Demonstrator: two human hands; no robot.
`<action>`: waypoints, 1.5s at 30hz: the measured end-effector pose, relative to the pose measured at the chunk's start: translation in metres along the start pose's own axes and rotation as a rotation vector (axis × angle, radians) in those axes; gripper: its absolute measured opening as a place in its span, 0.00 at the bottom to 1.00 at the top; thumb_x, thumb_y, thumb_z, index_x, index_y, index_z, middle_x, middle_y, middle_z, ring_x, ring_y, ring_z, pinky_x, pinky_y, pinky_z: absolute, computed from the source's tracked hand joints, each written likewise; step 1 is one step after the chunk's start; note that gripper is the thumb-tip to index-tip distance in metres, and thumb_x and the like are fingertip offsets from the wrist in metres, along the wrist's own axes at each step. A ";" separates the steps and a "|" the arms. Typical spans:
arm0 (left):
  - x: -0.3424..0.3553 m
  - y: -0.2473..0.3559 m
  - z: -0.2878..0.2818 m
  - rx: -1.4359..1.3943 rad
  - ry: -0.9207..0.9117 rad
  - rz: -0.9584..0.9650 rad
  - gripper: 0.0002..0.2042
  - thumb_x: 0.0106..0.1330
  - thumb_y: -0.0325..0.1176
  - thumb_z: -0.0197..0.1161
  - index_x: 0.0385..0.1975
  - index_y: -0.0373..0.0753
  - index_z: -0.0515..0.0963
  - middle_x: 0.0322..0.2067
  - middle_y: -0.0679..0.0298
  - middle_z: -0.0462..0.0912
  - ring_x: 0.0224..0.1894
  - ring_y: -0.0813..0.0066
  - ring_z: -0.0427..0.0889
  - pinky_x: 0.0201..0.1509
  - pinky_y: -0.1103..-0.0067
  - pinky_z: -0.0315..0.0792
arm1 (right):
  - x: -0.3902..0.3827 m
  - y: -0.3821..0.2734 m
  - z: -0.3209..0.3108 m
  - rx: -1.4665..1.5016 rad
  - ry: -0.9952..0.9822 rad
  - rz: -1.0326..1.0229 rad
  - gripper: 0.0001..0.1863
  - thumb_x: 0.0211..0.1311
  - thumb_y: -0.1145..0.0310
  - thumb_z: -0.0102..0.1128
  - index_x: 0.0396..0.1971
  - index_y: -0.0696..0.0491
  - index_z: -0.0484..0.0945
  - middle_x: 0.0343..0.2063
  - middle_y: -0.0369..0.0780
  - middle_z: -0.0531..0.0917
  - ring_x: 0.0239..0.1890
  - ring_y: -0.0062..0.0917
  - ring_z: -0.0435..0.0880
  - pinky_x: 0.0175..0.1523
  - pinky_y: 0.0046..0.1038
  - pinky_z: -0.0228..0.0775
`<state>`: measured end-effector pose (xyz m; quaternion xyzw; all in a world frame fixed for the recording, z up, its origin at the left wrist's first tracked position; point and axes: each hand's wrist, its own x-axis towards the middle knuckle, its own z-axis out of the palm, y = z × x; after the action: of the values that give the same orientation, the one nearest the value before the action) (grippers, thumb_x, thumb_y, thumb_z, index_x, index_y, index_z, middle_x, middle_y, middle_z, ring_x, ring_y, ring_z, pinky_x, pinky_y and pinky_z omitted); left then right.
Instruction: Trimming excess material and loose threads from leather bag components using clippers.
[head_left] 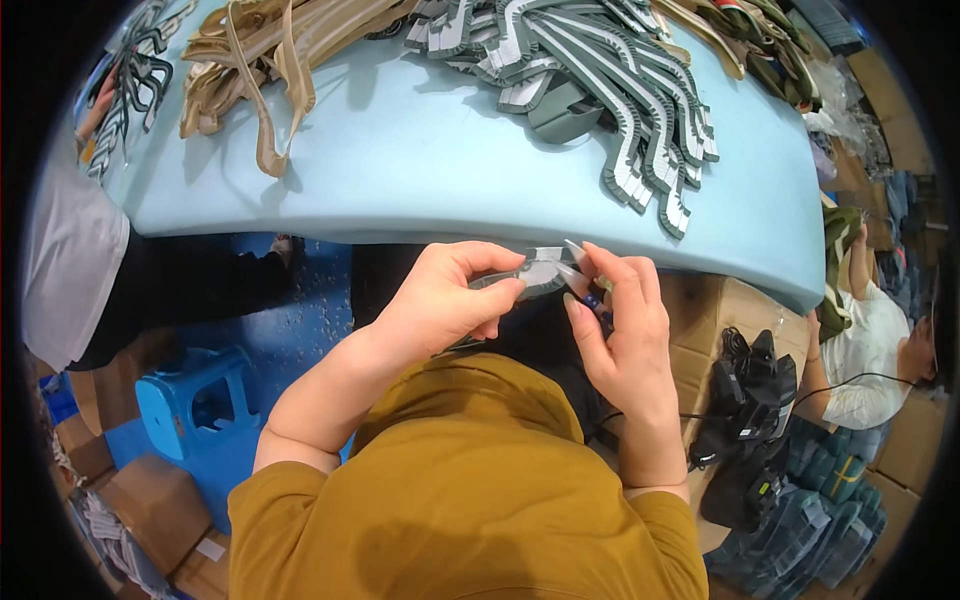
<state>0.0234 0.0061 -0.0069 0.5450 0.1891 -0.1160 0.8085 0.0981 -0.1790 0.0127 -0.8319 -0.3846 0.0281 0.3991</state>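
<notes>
Just in front of the table's near edge, my left hand (440, 300) pinches a grey-green fabric strip (541, 272) with a whitish backing between thumb and fingers. My right hand (630, 320) is closed around small thread snips (604, 312) with a dark blue handle. Their two pointed blades stand apart at the strip's right end. I cannot tell whether the blades touch the cloth. The rest of the strip is hidden behind my left fingers.
Ahead is a light-blue covered table (420, 195) with a pile of grey-green curved strips (640, 90) and tan strips (265, 70). A blue stool (165, 405) stands at left. On the right, black devices (745, 390) rest on a cardboard box (690, 310). People sit at both sides.
</notes>
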 end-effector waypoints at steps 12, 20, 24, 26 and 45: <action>-0.002 0.002 -0.006 -0.084 -0.090 -0.060 0.11 0.56 0.27 0.62 0.38 0.32 0.77 0.24 0.67 0.77 0.20 0.87 0.69 0.21 0.88 0.64 | 0.003 0.008 -0.007 -0.112 -0.065 -0.252 0.25 0.36 0.81 0.64 0.42 0.57 0.76 0.24 0.39 0.76 0.22 0.28 0.75 0.26 0.25 0.68; 0.000 -0.004 -0.008 -0.064 -0.114 -0.086 0.09 0.54 0.27 0.63 0.36 0.33 0.78 0.25 0.68 0.78 0.22 0.88 0.70 0.24 0.88 0.64 | 0.001 0.012 -0.007 -0.073 -0.058 -0.289 0.22 0.38 0.80 0.64 0.41 0.57 0.77 0.21 0.39 0.75 0.21 0.28 0.75 0.25 0.25 0.68; 0.000 -0.007 -0.008 -0.037 -0.126 -0.071 0.10 0.54 0.26 0.63 0.36 0.33 0.78 0.28 0.67 0.79 0.28 0.85 0.73 0.31 0.87 0.68 | -0.001 0.010 -0.012 0.028 -0.118 -0.220 0.22 0.39 0.80 0.64 0.40 0.55 0.77 0.20 0.39 0.74 0.19 0.28 0.74 0.24 0.25 0.66; 0.001 -0.009 -0.007 -0.033 -0.139 -0.045 0.10 0.54 0.26 0.63 0.36 0.32 0.78 0.29 0.66 0.79 0.30 0.84 0.74 0.34 0.86 0.69 | -0.001 0.009 -0.014 0.067 -0.139 -0.179 0.22 0.39 0.80 0.64 0.40 0.55 0.77 0.20 0.38 0.74 0.19 0.28 0.73 0.23 0.24 0.65; -0.003 -0.007 0.000 0.048 -0.130 0.014 0.10 0.54 0.26 0.62 0.36 0.31 0.77 0.30 0.66 0.79 0.32 0.85 0.74 0.37 0.86 0.69 | -0.004 0.012 -0.016 -0.093 -0.069 -0.311 0.21 0.37 0.80 0.64 0.38 0.55 0.78 0.21 0.38 0.76 0.20 0.28 0.75 0.23 0.24 0.68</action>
<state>0.0176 0.0028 -0.0116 0.5567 0.1296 -0.1503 0.8066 0.1081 -0.1960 0.0143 -0.7784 -0.5231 -0.0234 0.3463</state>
